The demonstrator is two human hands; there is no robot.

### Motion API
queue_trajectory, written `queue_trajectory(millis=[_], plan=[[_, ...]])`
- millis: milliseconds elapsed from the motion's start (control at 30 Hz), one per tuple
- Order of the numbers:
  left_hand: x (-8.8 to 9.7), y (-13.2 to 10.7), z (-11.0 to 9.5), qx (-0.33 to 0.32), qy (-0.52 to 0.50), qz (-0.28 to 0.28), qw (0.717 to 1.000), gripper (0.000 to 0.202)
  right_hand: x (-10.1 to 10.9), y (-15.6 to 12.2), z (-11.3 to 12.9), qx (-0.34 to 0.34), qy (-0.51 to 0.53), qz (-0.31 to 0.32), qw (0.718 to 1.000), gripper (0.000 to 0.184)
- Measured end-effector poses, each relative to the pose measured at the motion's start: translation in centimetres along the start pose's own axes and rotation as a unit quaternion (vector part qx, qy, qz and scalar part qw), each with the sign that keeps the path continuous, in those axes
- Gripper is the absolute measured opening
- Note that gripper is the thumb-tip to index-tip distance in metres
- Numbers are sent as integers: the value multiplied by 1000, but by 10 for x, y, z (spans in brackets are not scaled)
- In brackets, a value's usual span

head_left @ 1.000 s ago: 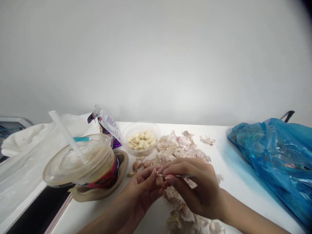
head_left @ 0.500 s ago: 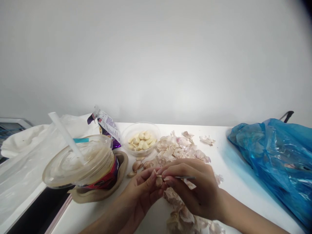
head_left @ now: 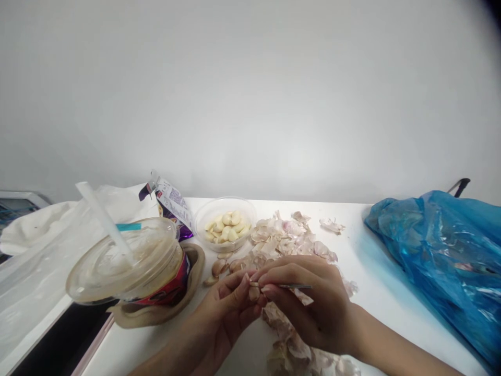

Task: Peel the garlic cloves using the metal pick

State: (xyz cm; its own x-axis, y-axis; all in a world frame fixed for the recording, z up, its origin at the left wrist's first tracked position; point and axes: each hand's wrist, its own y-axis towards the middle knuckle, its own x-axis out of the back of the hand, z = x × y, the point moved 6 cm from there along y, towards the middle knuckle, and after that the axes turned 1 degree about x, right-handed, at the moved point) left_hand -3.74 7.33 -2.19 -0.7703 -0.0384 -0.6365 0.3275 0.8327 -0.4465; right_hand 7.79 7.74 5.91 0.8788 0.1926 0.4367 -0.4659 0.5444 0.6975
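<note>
Between the thumb and fingers of my left hand is a garlic clove. My right hand pinches a thin metal tool, whose near end points at the clove; its tip is too small to make out. The fingertips of both hands meet around the clove. Just beyond them, several unpeeled garlic cloves lie on the table. Pale papery garlic skins are heaped behind and under my right hand. Behind my left hand, a clear round bowl holds peeled garlic cloves.
On the left a lidded drink cup with a white straw sits in a cardboard holder. A purple snack wrapper stands behind it. A blue plastic bag covers the table's right side. A white wall rises behind.
Almost nothing differs. The whole view has shifted very slightly, and both hands keep the same hold on the clove and the thin metal tool.
</note>
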Motion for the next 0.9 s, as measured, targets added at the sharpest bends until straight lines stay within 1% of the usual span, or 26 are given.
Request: queue_trajectory(millis=[167,367,600,733,900], plan=[[-1,1,1,7,-10,21,1000,12,-1,0,0,3,10,6,1000,13],[-1,0,-1,1,-6,-7,1000,9,0,0,1,-1,-1,6,1000,13],[-2,2,1,6,-13,13,1000,9,0,0,1,0,-2,6,1000,12],[-1,2,1,9,-17,8,1000,9,-1,0,-1,0,0,10,1000,12],[0,1,2,0,-28,16,999,9,-1,-1,0,-1,1,12,1000,13]])
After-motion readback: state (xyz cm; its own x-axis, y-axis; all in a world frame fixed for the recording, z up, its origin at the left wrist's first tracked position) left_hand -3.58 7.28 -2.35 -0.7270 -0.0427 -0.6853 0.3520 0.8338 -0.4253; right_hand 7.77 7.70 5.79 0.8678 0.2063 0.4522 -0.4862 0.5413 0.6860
